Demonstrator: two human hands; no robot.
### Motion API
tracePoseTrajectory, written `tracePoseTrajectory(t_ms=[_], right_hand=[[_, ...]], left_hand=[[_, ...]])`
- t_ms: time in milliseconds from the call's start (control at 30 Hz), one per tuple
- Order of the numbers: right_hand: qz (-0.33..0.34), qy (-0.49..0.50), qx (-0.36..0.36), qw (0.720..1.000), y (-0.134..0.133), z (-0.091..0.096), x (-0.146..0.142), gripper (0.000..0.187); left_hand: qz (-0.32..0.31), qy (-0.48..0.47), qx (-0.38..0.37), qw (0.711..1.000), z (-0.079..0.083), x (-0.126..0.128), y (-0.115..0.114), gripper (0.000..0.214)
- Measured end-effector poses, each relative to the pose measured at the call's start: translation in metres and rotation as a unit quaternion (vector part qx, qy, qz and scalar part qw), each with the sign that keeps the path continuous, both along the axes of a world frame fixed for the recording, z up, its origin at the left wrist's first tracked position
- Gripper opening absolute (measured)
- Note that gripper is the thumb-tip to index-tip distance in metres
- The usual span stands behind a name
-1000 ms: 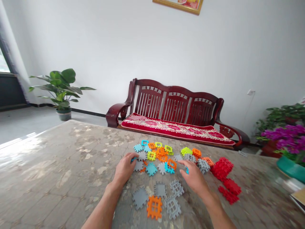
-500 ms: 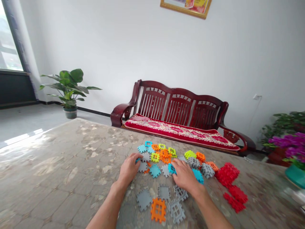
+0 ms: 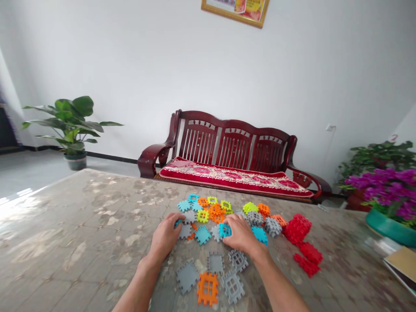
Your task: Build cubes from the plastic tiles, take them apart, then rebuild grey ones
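My left hand (image 3: 166,237) is at the left edge of the pile, its fingers closed on a small blue interlocking tile (image 3: 177,223) that is mostly hidden. Grey tiles (image 3: 185,232) lie beside its fingertips. My right hand (image 3: 243,235) has thumb and fingers around a blue window tile (image 3: 225,230). Between the hands are a light-blue tile (image 3: 203,234), a yellow-green window tile (image 3: 202,216) and several orange tiles (image 3: 216,211). Nearer me, an orange window tile (image 3: 207,288) lies among a plain grey tile (image 3: 187,276) and grey window tiles (image 3: 233,287).
Stacked grey tiles (image 3: 254,218) and a red tile heap (image 3: 297,229) lie to the right on the patterned tablecloth (image 3: 107,242). A teal pot of purple flowers (image 3: 390,225) stands at the right edge near a notebook (image 3: 403,264). Behind the table is a wooden bench (image 3: 234,143).
The view has turned slightly right, so everything appears shifted left. Both hands stay at nearly the same places among the tiles, with the same blue tiles at their fingers.
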State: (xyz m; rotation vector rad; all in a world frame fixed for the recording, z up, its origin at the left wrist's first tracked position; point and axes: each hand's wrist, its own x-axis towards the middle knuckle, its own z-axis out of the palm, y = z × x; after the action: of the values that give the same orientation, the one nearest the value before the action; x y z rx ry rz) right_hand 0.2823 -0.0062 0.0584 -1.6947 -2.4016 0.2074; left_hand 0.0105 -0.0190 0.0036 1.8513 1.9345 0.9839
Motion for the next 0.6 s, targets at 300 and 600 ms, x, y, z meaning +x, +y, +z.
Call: tracePoseTrajectory(t_ms=[300, 600], right_hand=[[-0.058, 0.062, 0.043, 0.995, -0.012, 0.02, 0.074, 0.057], [-0.092, -0.016, 0.034, 0.995, -0.011, 0.011, 0.113, 0.056]], left_hand=[[-0.01, 0.004, -0.005, 1.0, -0.002, -0.002, 0.001, 0.03], [-0.011, 0.005, -0.006, 1.0, -0.003, -0.002, 0.002, 0.03]])
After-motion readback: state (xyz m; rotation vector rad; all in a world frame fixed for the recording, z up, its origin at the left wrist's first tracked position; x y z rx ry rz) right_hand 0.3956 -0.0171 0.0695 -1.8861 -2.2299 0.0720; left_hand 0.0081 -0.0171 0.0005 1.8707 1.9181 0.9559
